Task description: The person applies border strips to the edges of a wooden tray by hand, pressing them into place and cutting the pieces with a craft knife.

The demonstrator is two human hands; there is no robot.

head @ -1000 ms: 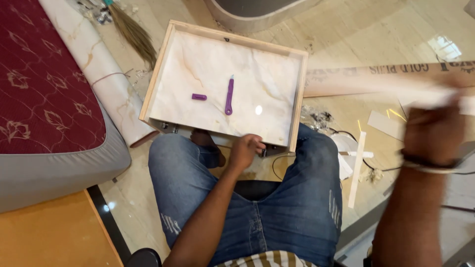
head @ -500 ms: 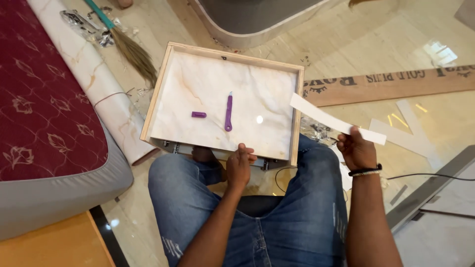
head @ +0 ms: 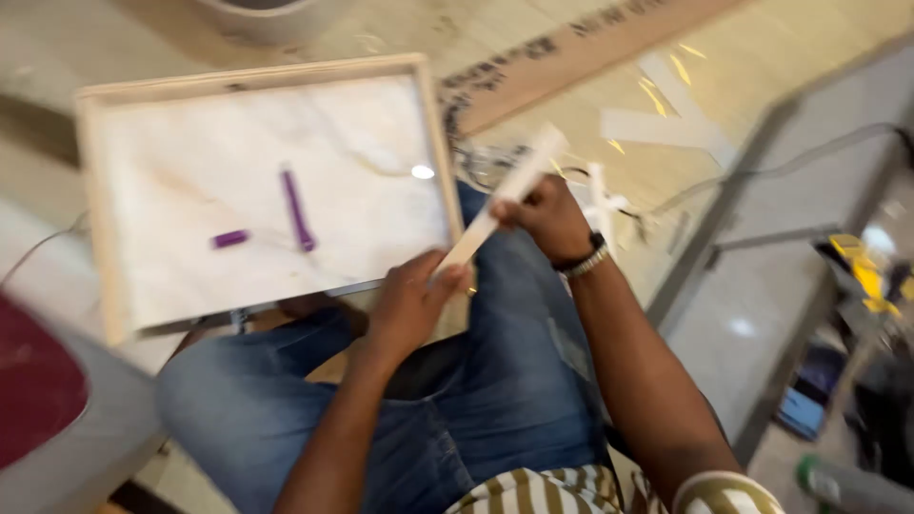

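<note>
Both of my hands hold a long pale strip [head: 509, 195] above my lap. My left hand [head: 411, 300] pinches its lower end near my knee. Higher up, my right hand [head: 547, 217], with a bracelet at the wrist, grips the strip around its middle. The strip's upper end points away toward the floor. A wood-framed panel with a marbled white surface [head: 190, 162] rests against my jeans-clad legs [head: 476, 400], to the left of the strip. On the panel lie a purple pen [head: 296, 209] and its short purple cap [head: 229, 238].
More pale strips [head: 666, 119] lie on the glossy floor beyond my right hand, beside a long brown cardboard strip [head: 571, 52]. A cable [head: 762, 167] runs across the floor at right. A dark red cushioned seat [head: 38, 400] is at lower left.
My right hand brought the pale strip in from the right toward my lap, and my left hand left the panel's edge and took its lower end. The view tilted and shifted right.
</note>
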